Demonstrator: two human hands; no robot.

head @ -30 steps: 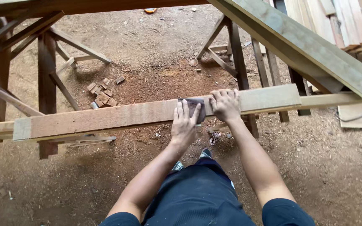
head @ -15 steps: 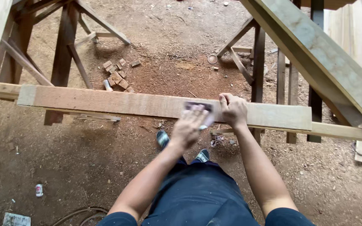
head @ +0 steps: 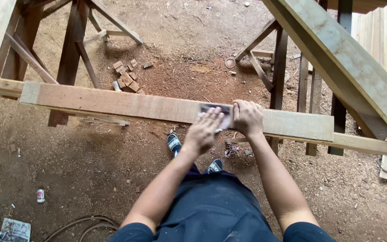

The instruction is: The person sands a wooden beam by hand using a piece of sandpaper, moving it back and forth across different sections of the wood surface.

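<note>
Left hand flat on sandpaper sheet atop wooden plank; right hand alongside, gripping plank edge; hands close together.

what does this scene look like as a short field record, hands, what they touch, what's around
left hand: flat on the sandpaper sheet
right hand: grips the sheet's right edge on the wooden plank
plank: lies across wooden trestles
ground: dirt floor with sawdust, small wood offcuts, a cable
right side: slanted beam
feet: sandals under the plank
</note>
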